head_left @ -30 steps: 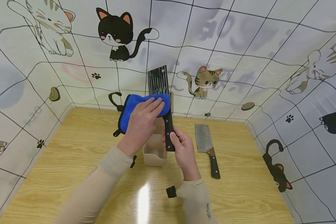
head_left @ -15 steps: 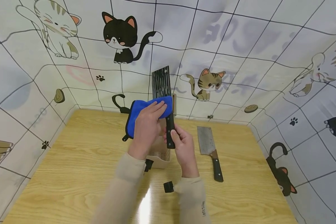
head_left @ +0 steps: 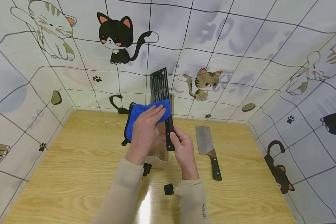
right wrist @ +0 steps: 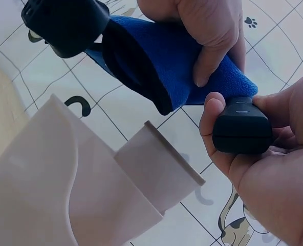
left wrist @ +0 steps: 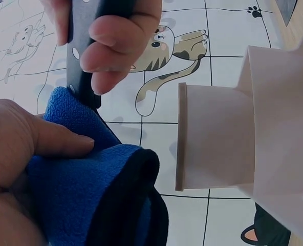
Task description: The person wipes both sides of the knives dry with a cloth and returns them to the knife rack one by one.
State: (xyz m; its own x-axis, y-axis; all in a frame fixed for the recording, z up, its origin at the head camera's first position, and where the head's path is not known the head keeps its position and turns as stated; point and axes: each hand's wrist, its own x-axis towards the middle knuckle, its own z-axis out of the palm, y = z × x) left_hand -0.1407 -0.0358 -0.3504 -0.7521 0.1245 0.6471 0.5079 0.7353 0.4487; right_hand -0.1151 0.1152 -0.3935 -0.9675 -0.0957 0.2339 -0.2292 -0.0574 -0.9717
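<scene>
My right hand [head_left: 182,149] grips the black handle of a cleaver [head_left: 159,85], whose dark streaked blade points up and away. A blue cloth [head_left: 137,115] with black edging is folded over the lower part of the blade. My left hand [head_left: 147,130] pinches that cloth against the blade, fingers on top in the head view and thumb on the other side in the left wrist view. The cloth hides the blade near the handle. In the right wrist view the handle's butt end [right wrist: 242,136] faces the camera, with fingers curled round it.
A second cleaver [head_left: 205,140] with a greyer blade lies on the wooden table [head_left: 81,174] to the right. Under my hands stands a beige plastic holder [head_left: 156,162], its tall back piece partly hidden. Cat-printed wall covering [head_left: 240,62] rises behind and on both sides.
My left hand and the cloth have shifted slightly down along the blade toward the handle, the forearm swinging right. The right hand keeps its grip; the second cleaver stays put.
</scene>
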